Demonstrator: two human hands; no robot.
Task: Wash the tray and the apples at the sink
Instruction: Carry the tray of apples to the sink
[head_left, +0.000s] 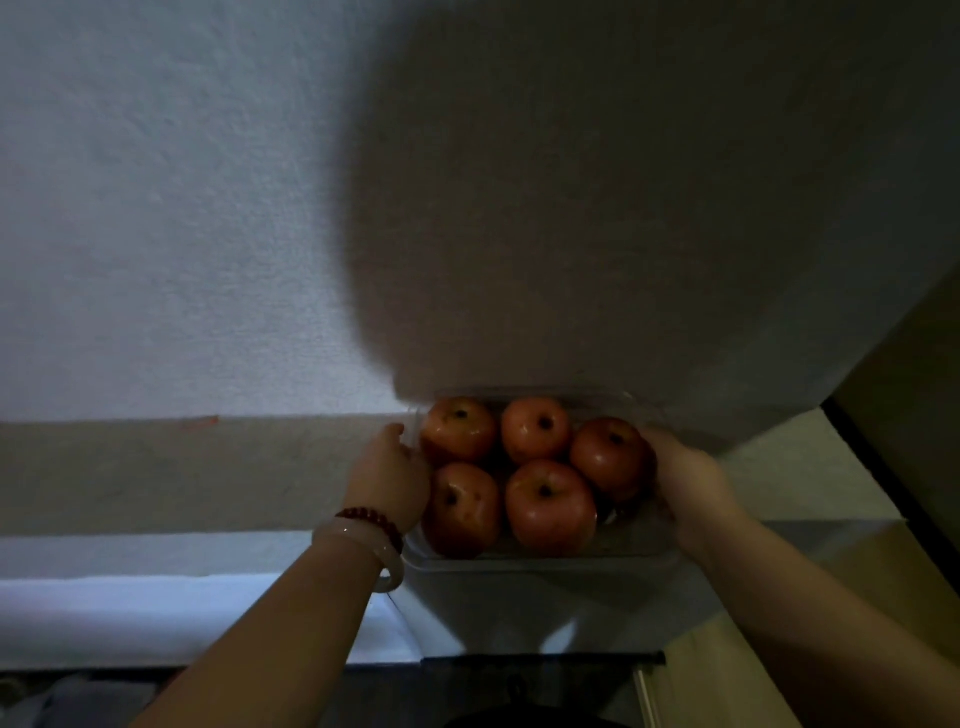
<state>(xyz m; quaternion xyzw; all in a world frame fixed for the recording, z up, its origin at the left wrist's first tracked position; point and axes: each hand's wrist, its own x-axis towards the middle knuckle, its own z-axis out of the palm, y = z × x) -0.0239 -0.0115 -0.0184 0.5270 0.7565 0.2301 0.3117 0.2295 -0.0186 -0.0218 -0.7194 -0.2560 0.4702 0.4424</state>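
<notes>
Apples (537, 470), five of them, red and glossy, sit in a clear plastic tray (540, 564) held up in dim light before a pale textured wall (171, 218). Three apples line the far side of the tray and two lie nearer the camera, all stem-dimple up and touching their neighbours. The tray appears to rest on, or sit just above, a grey ledge (519, 608) below it; which of the two cannot be told in the gloom. On one end, the left hand (387, 478) has its grip on the tray's short side, thumb raised against the rim beside the far-left apple, fingers hidden under the edge. On the other end, the right hand (685, 480) clasps the opposite short side, fingers curled round the tray next to the far-right apple; motion blur softens its outline. The left wrist carries a string of dark red beads (371, 519) and, just behind it, a pale bangle (376, 556). A large rounded shadow (597, 218) falls across the wall above the fruit. A tan band (156, 473) runs across the wall at the level of the hands, with a lighter strip beneath it. At right, a yellowish panel edged in black (883, 483) slants away. Dark shapes at the bottom edge are too murky to identify.
</notes>
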